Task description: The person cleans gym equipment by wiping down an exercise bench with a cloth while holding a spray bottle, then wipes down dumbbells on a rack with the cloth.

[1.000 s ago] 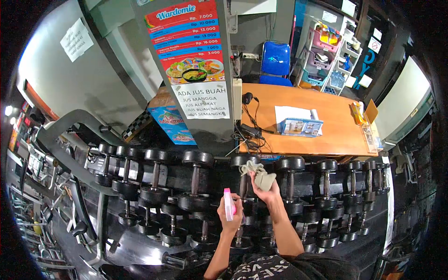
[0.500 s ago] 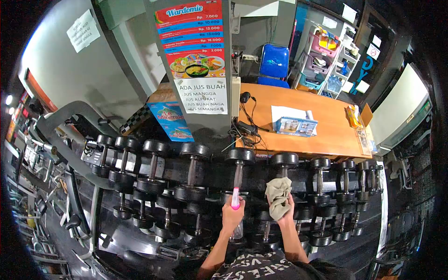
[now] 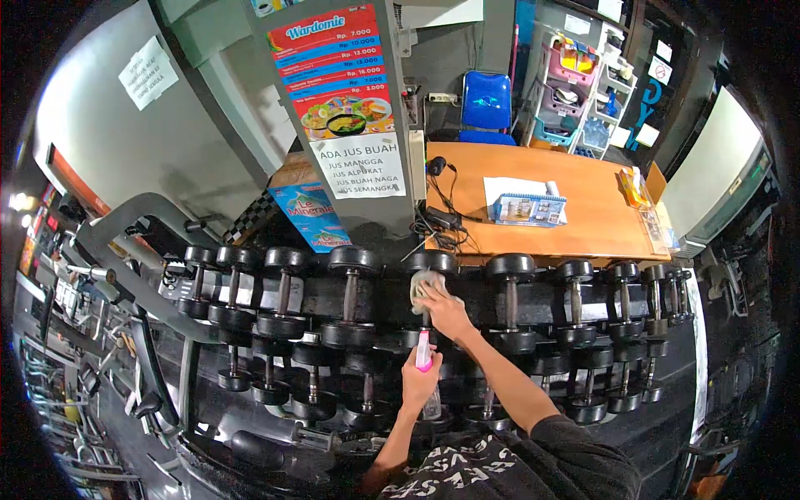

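Observation:
My left hand [image 3: 418, 385] is closed round a spray bottle [image 3: 423, 348] with a white and pink head and a clear body, held upright in front of the rack. My right hand [image 3: 445, 312] presses a crumpled beige cloth [image 3: 421, 287] against the handle of a black dumbbell [image 3: 434, 262] on the upper row. The cloth and fingers cover most of that handle. To the right lies another dumbbell [image 3: 510, 267] with a bare metal grip; a similar dumbbell [image 3: 352, 258] lies to the left.
Several more dumbbells fill the lower row [image 3: 369, 387]. Behind the rack stands an orange desk [image 3: 575, 179] with a desk calendar [image 3: 527, 210] and cables [image 3: 446, 221]. A pillar carries a menu poster [image 3: 329, 67]. Gym equipment [image 3: 142, 250] stands at the left.
My right hand has moved left and forward with the cloth, from beside the neighbouring dumbbell onto the middle one. The spray bottle stays in my left hand, nearly in place.

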{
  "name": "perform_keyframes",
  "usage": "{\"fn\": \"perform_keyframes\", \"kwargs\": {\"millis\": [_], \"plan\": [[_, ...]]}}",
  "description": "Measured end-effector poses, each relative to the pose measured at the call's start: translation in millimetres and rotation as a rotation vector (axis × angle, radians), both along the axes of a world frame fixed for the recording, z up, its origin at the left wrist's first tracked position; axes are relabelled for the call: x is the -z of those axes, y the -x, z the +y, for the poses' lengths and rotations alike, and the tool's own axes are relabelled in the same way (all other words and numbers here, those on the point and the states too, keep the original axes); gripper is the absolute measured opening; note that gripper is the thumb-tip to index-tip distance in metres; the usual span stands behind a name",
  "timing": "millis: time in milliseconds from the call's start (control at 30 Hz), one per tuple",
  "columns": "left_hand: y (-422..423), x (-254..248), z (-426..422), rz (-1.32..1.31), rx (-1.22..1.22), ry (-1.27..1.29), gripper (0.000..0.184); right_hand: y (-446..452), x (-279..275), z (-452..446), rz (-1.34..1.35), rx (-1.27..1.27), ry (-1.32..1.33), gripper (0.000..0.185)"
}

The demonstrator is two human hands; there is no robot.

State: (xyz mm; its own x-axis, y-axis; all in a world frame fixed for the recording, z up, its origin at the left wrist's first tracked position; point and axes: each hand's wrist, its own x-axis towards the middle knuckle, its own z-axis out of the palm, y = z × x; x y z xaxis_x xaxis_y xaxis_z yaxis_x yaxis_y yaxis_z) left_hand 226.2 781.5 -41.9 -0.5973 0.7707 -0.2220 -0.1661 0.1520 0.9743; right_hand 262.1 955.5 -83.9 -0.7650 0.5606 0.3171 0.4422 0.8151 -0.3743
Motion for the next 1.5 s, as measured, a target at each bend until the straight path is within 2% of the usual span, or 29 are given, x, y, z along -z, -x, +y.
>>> {"fn": "perform_keyframes", "kwargs": {"millis": [67, 133, 200, 267, 300, 333, 433, 467, 500, 533, 600, 667, 700, 733, 833, 900, 933, 1033, 1200, 1267, 1300, 1333, 1367, 1400, 1467, 1500], "plan": [[6.3, -0.9, 1.3, 0.008, 0.001, -0.039, 0.02, -1.3, 0.9, 1.8, 0.03, -0.037, 0.031, 0.035], [8.5, 1.2, 1.2, -0.014, 0.015, -0.005, 0.02, -6.2, 1.3, 8.6, 0.086, -0.045, 0.22, 0.027], [10.0, 3.7, 4.3, -0.058, 0.016, -0.049, 0.02, -11.5, -1.3, 18.9, 0.027, -0.037, 0.203, 0.029], [10.9, 12.3, 4.0, -0.075, 0.03, -0.078, 0.02, -19.8, -18.2, 25.0, -0.196, -0.135, 0.446, 0.027], [11.3, 17.5, 2.8, -0.09, 0.029, -0.103, 0.02, -29.2, -28.9, 22.8, -0.182, -0.192, 0.468, 0.025], [12.5, 13.2, 1.8, -0.099, 0.026, -0.099, 0.02, -33.6, -21.9, 29.6, -0.292, -0.259, 0.773, 0.025], [16.0, 3.3, -1.5, -0.11, 0.002, -0.058, 0.02, -48.2, -27.3, 44.7, -0.356, -0.241, 0.614, 0.029], [17.7, 4.4, -1.3, -0.106, 0.0, -0.054, 0.021, -48.8, -48.9, 47.6, -0.378, -0.244, 0.528, 0.03], [19.3, 3.9, -1.1, -0.095, -0.008, -0.039, 0.021, -40.5, -78.8, 41.1, -0.329, -0.141, 0.625, 0.03], [20.0, 3.5, -0.5, -0.083, -0.019, -0.022, 0.022, -31.1, -98.6, 32.9, -0.209, -0.098, 0.588, 0.021], [22.2, 4.6, 1.9, -0.107, -0.037, -0.023, 0.022, -6.2, -76.4, 20.1, 0.229, -0.089, 0.171, 0.014], [23.7, 6.3, 1.1, -0.118, -0.044, -0.03, 0.023, 13.6, -52.6, 18.5, -0.014, -0.158, 0.071, 0.022], [24.8, 7.1, 1.2, -0.111, -0.039, -0.024, 0.022, 16.6, -21.5, 19.4, -0.066, -0.236, -0.117, 0.023], [27.0, 7.4, 1.7, -0.102, -0.034, -0.02, 0.022, 22.5, -14.5, 12.4, -0.118, -0.21, -0.227, 0.021], [27.6, 9.3, 0.9, -0.078, -0.032, -0.012, 0.023, 24.3, -8.9, 13.1, -0.089, -0.174, -0.15, 0.018], [25.0, 11.3, -3.1, -0.086, -0.025, 0.014, 0.023, 15.0, -15.8, 12.2, -0.162, -0.206, 0.179, 0.017], [25.6, 10.6, -1.4, -0.086, -0.016, 0.021, 0.024, 9.1, -24.2, 13.1, -0.166, -0.206, 0.183, 0.017], [26.4, 5.1, -1.5, -0.06, 0.001, 0.049, 0.024, -4.8, -39.8, 23.2, -0.39, -0.234, 0.735, 0.034], [26.6, 19.3, -0.7, -0.051, -0.083, -0.038, 0.022, -4.2, -68.4, 28.3, -0.2, -0.177, 0.621, 0.04], [27.5, 20.2, -2.8, -0.028, -0.174, -0.053, 0.021, 19.0, -72.9, 16.4, 0.128, -0.01, 0.684, 0.039], [29.9, 20.7, -3.4, 0.088, -0.227, -0.086, 0.019, 28.9, -77.8, 6.3, 0.053, -0.006, 0.763, 0.035], [30.5, 18.0, -4.0, 0.036, -0.288, -0.108, 0.021, 41.9, -31.1, 4.6, -0.111, -0.084, 0.603, 0.037], [32.1, 15.2, -4.0, 0.069, -0.32, -0.156, 0.022, 48.9, -13.5, -11.9, -0.211, -0.137, 0.514, 0.039], [34.5, 13.5, -4.6, 0.103, -0.35, -0.204, 0.023, 54.2, -5.2, -25.8, -0.31, -0.188, 0.423, 0.042], [40.8, 10.8, -4.4, 0.109, -0.332, -0.183, 0.026, 62.6, -10.4, -29.4, -0.373, -0.171, 0.403, 0.041], [41.4, 9.8, -4.3, 0.104, -0.362, -0.178, 0.021, 65.7, -12.6, -31.5, -0.441, -0.159, 0.386, 0.04]]}}
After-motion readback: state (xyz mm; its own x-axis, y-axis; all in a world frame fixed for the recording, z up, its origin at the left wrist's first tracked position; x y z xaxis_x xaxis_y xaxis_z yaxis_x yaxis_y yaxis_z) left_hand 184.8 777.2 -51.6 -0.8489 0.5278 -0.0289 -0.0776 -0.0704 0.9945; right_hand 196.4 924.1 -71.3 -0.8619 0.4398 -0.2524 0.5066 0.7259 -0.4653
